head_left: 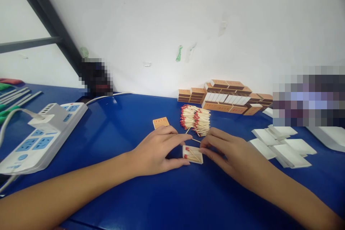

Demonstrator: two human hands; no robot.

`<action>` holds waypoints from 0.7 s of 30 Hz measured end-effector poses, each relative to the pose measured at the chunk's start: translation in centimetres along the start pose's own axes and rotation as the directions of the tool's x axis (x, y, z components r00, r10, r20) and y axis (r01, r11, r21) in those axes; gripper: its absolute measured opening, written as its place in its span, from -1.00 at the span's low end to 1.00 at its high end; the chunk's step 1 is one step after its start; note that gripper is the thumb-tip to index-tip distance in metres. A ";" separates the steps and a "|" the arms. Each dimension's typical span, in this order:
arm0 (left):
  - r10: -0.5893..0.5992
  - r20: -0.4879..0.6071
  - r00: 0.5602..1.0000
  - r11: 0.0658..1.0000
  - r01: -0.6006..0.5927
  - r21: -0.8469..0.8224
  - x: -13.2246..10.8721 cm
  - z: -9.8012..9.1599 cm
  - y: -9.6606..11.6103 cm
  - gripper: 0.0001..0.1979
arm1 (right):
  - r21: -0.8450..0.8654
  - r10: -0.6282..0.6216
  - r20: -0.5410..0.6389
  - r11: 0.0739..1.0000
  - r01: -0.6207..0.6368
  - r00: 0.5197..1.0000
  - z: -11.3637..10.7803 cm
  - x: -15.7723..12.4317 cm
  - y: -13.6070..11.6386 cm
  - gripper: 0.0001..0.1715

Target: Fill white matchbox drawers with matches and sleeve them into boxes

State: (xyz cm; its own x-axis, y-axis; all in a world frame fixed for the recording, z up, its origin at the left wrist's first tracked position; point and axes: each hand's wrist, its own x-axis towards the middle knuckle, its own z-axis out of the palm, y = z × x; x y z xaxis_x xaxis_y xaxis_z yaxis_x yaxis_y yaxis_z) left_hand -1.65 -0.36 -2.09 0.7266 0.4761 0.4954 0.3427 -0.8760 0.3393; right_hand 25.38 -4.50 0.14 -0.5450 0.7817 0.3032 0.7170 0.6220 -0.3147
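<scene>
A small open matchbox tray (200, 162) lies on the blue table in front of me, with a few red-headed matches (192, 157) inside. My left hand (161, 149) curves around its left end, thumb at the near corner and fingers at the far one. At the right end, my right hand (218, 151) has thumb and forefinger pinched together over the rim; whatever they hold is hidden. Just beyond, a large pile of matches (195, 118) lies with a couple of loose matches (196, 140) at its near side. An orange matchbox cover (161, 122) is partly behind my left hand.
Stacked matchboxes (226, 97) stand against the wall. Several white empty trays (283, 145) lie in a heap to the right. On the left are a power strip (40, 140) with a plugged-in cable and some green-handled rods (18, 99). Two areas are pixelated.
</scene>
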 end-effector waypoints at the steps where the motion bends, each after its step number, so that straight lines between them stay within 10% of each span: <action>1: -0.001 0.001 1.000 1.000 0.001 0.000 0.0 0.0 0.0 -0.38 | 0.008 -0.001 -0.009 1.000 0.001 1.000 0.0 0.0 -0.2 -0.87; 21: 0.006 -0.023 1.000 1.000 -0.006 0.018 0.1 -0.2 0.3 -0.41 | 0.004 0.223 -0.031 0.975 -0.223 0.974 1.0 0.5 1.4 -0.81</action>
State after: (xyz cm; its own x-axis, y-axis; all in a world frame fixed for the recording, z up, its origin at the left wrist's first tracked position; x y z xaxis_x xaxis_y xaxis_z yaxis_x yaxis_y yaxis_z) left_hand -1.55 -0.59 -1.80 0.7149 0.4725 0.5155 0.3493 -0.8799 0.3221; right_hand 25.64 -3.19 -0.97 -0.3580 0.8988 0.2531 0.8188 0.4325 -0.3776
